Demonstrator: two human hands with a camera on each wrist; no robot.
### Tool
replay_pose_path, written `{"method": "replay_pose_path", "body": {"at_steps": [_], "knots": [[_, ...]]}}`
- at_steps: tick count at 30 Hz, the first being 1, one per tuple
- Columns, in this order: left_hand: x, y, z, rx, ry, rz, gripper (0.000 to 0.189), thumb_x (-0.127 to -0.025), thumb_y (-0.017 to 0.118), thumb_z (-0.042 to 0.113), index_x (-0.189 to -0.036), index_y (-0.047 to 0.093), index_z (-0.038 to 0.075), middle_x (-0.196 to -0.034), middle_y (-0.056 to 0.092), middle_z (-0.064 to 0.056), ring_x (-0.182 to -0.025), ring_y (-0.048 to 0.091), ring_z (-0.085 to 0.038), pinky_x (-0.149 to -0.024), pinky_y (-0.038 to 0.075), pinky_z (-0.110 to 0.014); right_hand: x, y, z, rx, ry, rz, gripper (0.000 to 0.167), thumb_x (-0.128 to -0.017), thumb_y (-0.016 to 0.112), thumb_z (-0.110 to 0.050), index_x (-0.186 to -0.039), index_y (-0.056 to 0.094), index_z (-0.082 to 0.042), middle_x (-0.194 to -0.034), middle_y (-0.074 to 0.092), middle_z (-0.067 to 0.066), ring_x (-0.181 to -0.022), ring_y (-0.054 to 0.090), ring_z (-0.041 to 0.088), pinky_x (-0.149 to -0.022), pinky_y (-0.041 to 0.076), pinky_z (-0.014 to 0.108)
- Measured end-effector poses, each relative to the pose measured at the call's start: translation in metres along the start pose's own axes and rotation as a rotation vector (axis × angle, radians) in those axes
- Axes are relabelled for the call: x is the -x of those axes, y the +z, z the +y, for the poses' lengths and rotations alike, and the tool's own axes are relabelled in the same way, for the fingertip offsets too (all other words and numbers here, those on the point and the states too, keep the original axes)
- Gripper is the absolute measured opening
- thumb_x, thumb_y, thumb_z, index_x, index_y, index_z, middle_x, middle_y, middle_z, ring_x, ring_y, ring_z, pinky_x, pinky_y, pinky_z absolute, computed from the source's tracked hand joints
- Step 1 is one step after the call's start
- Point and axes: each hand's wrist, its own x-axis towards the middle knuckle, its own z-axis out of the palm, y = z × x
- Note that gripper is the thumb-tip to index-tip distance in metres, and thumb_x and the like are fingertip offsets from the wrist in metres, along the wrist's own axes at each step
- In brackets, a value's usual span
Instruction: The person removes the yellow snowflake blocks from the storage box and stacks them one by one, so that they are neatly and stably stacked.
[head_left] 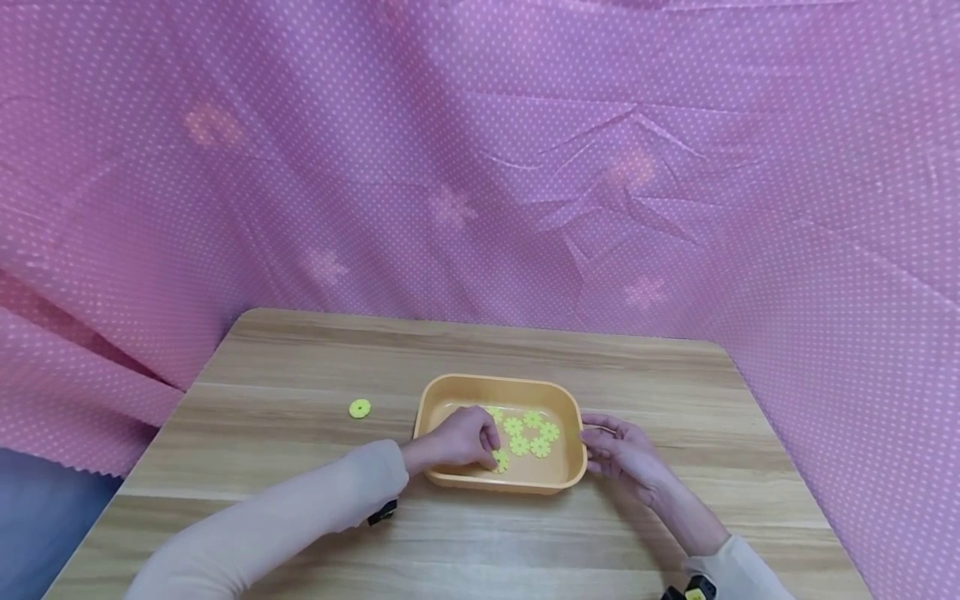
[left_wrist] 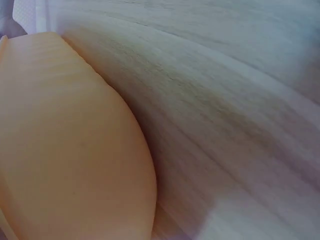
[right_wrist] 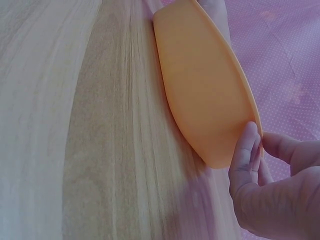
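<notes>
An orange plastic tray (head_left: 491, 381) with rounded corners sits on the table, holding several yellow flower-shaped interlocking discs (head_left: 532, 419). My left hand (head_left: 461, 437) reaches over the tray's left side, fingers curled and pointing down. Its fingertips pinch one yellow disc (head_left: 501, 462) close over the tray floor. At the right end, my right hand (right_wrist: 280, 180) grips the tray's rim, thumb at the edge and fingers along the outer wall. The left wrist view shows the outer wall of the tray (left_wrist: 75, 140) but not the left fingers.
One more yellow disc (head_left: 360, 408) lies on the wooden table (head_left: 315, 358), left of the tray. A pink dotted curtain (head_left: 480, 167) hangs behind the table and along its sides.
</notes>
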Motion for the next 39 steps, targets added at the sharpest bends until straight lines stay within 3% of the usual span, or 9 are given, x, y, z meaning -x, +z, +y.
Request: {"method": "replay_pose_path", "body": {"at_steps": [7, 14, 21, 30, 39], "knots": [[-0.002, -0.008, -0.005, 0.053, -0.039, 0.009, 0.016, -0.077, 0.088, -0.003, -0.087, 0.075, -0.001, -0.077, 0.074, -0.008, -0.068, 0.062, -0.005, -0.06, 0.055, -0.014, -0.002, 0.0, -0.001, 0.003, -0.004, 0.008, 0.054, -0.104, 0.063, -0.008, -0.15, 0.04, 0.008, -0.098, 0.079, -0.004, -0.085, 0.073, 0.007, -0.081, 0.067, 0.025], [-0.005, -0.017, -0.008, 0.157, -0.097, 0.012, 0.014, -0.081, 0.085, -0.004, -0.09, 0.075, -0.002, -0.078, 0.075, -0.009, -0.062, 0.065, -0.011, -0.058, 0.062, -0.024, -0.004, 0.001, -0.003, 0.006, -0.002, 0.021, 0.055, -0.104, 0.064, -0.009, -0.15, 0.04, 0.008, -0.099, 0.079, -0.004, -0.085, 0.073, 0.007, -0.081, 0.067, 0.025], [-0.006, -0.026, -0.007, 0.188, -0.125, 0.014, 0.011, -0.083, 0.083, -0.003, -0.091, 0.075, -0.001, -0.079, 0.075, -0.011, -0.06, 0.068, -0.017, -0.059, 0.065, -0.03, -0.006, 0.004, -0.005, 0.005, 0.002, 0.033, 0.056, -0.104, 0.064, -0.009, -0.151, 0.04, 0.009, -0.1, 0.08, -0.003, -0.085, 0.074, 0.008, -0.081, 0.067, 0.025], [-0.005, -0.041, -0.007, 0.239, -0.131, 0.024, 0.009, -0.086, 0.081, -0.003, -0.092, 0.074, -0.003, -0.08, 0.075, -0.013, -0.059, 0.067, -0.017, -0.059, 0.066, -0.033, -0.009, 0.006, -0.004, 0.008, 0.01, 0.044, 0.058, -0.103, 0.065, -0.01, -0.152, 0.038, 0.009, -0.097, 0.079, -0.003, -0.083, 0.073, 0.006, -0.08, 0.067, 0.024], [-0.003, -0.06, -0.014, 0.281, -0.08, 0.048, 0.011, -0.086, 0.08, -0.004, -0.095, 0.074, -0.007, -0.082, 0.076, -0.015, -0.063, 0.071, -0.02, -0.063, 0.068, -0.039, -0.012, 0.009, -0.005, -0.002, 0.013, 0.056, 0.059, -0.103, 0.066, -0.011, -0.152, 0.039, 0.008, -0.101, 0.079, -0.003, -0.085, 0.074, 0.007, -0.082, 0.066, 0.024]]}}
